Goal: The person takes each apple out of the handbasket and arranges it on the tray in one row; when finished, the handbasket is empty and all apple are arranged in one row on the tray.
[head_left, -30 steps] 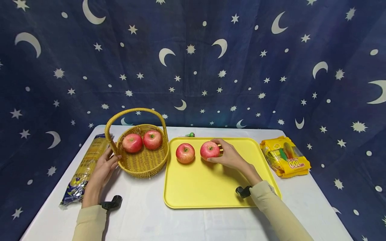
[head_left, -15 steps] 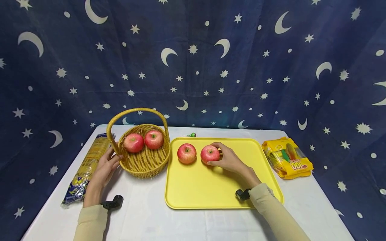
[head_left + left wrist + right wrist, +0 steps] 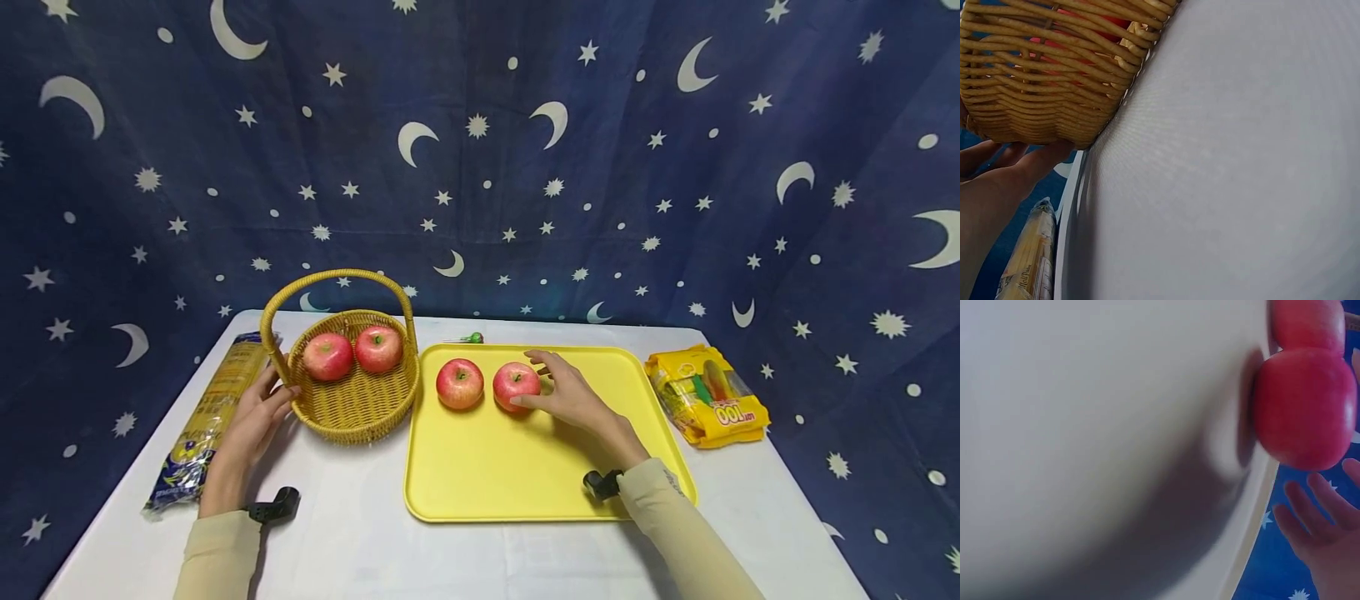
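In the head view my left hand [image 3: 256,417] rests against the outer left side of a wicker basket [image 3: 352,412], thumb near its rim. From the left wrist, its fingers [image 3: 1041,161] lie along the woven wall. Two red apples [image 3: 328,357] sit inside the basket, under its arched handle. My right hand [image 3: 573,397] is spread beside the right-hand apple [image 3: 516,385] on a yellow tray [image 3: 480,475]. In the right wrist view a gap shows between its fingers [image 3: 1310,515] and that apple. Another apple [image 3: 460,384] sits to its left on the tray.
A long pack of spaghetti [image 3: 206,421] lies left of the basket. A yellow snack bag [image 3: 707,396] lies right of the tray, and a small green-ended item [image 3: 472,337] behind it. A star-patterned cloth [image 3: 480,192] hangs behind the white table [image 3: 352,533].
My right hand's fingers have spread and come away from the right-hand apple, which now sits free on the tray. The left hand stays at the basket.
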A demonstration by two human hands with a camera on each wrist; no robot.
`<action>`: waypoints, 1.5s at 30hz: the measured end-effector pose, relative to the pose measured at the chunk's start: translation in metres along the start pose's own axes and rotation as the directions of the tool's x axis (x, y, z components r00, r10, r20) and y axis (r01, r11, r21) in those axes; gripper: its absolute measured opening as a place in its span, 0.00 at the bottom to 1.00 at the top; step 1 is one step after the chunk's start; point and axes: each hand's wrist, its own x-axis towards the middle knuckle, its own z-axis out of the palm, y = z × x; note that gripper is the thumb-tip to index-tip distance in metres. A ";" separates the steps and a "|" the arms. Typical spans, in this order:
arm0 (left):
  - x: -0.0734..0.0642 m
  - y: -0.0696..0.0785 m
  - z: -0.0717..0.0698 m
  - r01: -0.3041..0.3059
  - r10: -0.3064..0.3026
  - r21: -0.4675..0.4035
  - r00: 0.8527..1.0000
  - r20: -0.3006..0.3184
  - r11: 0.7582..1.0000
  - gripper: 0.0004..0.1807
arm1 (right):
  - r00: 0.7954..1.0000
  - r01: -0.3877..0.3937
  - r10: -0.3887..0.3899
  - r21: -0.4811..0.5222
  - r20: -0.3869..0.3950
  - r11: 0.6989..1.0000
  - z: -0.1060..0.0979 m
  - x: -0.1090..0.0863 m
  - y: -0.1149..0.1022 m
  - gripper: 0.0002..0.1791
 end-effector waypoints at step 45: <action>0.000 -0.002 0.003 0.020 -0.019 0.014 0.999 -0.045 1.000 0.40 | 0.916 0.390 -0.379 -0.071 0.128 0.918 0.141 0.122 -0.156 0.33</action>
